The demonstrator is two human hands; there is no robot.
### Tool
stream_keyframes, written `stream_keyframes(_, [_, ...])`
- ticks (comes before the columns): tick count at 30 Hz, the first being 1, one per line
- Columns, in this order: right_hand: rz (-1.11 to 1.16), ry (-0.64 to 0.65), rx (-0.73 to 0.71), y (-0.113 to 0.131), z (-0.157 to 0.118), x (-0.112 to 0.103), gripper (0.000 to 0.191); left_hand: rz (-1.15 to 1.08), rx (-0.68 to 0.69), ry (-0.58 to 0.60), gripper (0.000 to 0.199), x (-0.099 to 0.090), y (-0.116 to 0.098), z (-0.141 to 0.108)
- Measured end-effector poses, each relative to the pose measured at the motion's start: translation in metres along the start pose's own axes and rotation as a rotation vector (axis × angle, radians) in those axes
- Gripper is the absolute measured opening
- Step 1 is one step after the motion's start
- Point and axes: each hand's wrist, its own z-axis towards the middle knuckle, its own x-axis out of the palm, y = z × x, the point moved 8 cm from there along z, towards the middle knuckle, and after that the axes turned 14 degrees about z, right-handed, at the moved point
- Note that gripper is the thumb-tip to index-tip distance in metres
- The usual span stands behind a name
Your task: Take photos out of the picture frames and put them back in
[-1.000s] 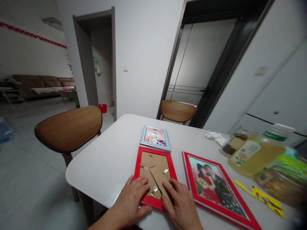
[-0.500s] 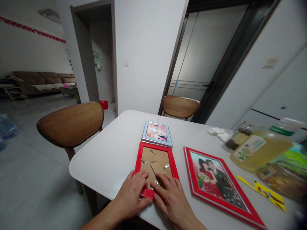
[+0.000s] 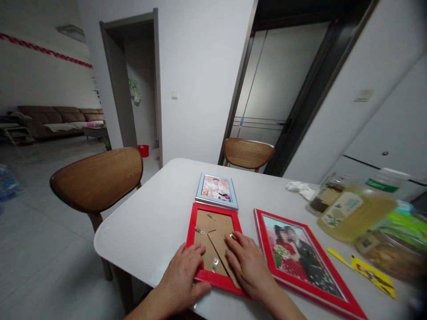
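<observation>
A red picture frame [image 3: 216, 282] lies face down on the table, its brown backing board [image 3: 216, 222] showing. Small metal clips [image 3: 215, 265] hold the board's edges, and a thin dark stand line runs slantwise across it. My left hand [image 3: 183, 276] grips the frame's near left corner, fingers over the left side and thumb along the near edge. Over the right side lies my right hand [image 3: 248, 266], fingers stretched out, fingertips at the right-hand clip, which they partly cover. Beyond touches a light blue picture frame [image 3: 218, 203] with a photo facing up.
To the right lies a larger red picture frame [image 3: 262, 242] with a couple's photo. Behind it stand a jug of yellow liquid [image 3: 360, 218], a glass jar [image 3: 328, 193] and a clear container [image 3: 390, 249]. A yellow packet [image 3: 373, 273] lies near them. Wooden chairs [image 3: 100, 180] stand round the white table [image 3: 140, 231].
My right hand has moved from the near-edge clip up and right to the right-hand clip, uncovering the near clip. My left hand stays at the frame's near left corner.
</observation>
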Motion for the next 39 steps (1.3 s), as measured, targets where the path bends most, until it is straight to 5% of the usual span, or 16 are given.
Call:
stream_keyframes(3, [-0.049,-0.009,0.105,-0.014,0.013,-0.003,0.034,0.002,0.003,0.008,0.031,0.002,0.001,0.0])
stream_keyframes(13, [-0.003,0.001,0.08,-0.015,0.013,0.002,0.034,0.001,-0.006,0.023,0.031,0.001,0.001,0.0])
stream_keyframes(23, [0.175,0.085,-0.087,0.042,0.054,0.03,0.026,-0.024,-0.003,-0.028,0.035,0.002,0.003,-0.001])
stream_keyframes(39, [0.153,0.144,-0.032,0.035,0.078,0.051,0.023,-0.083,-0.013,-0.033,0.037,0.004,0.005,0.0])
